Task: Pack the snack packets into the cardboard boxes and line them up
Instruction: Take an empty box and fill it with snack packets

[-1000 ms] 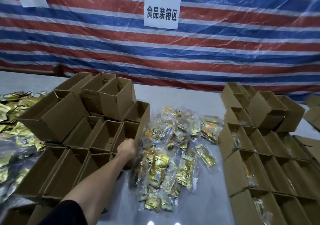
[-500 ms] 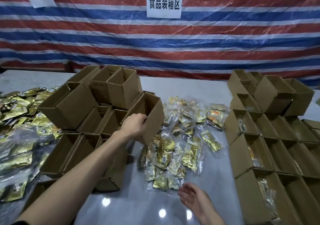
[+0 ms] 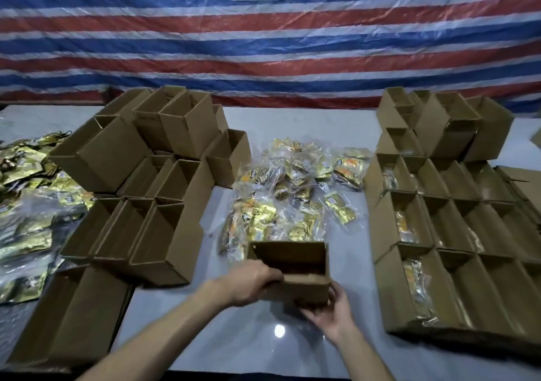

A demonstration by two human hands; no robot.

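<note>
Here the box [image 3: 292, 263] sits near the middle of the table's [image 3: 263, 357] front edge, open top up. It seems to be lifted just clear of the surface, though I cannot be sure. The left hand [image 3: 248, 285] grips its near left side, fingers curled against the wall below the rim. The right hand [image 3: 329, 314] cups the near right bottom corner from below, thumb lying up the side wall. I see nothing inside the box, but its floor is in shadow.

The packets [image 3: 292, 199] lie in a loose heap just behind it, at the table's centre. Empty boxes [image 3: 152, 213] are stacked toward the left edge. Packed boxes [image 3: 439, 234] stand in rows along the right edge, with packets showing in the nearest column. A second heap [image 3: 26, 205] spreads at the left edge itself.

The box looks light and fairly stiff. Its thin corrugated walls have no lid to brace them, so they will likely bow if squeezed mid-panel. Holding at a corner and the base, as here, seems the safest grip. Set flat on the table, it should stay put under one hand.

The packets look soft, light and slick in their clear film, and apt to slide off one another. They are probably best pinched by a sealed edge, or scooped a few at a time, and dropped in from above.
</note>
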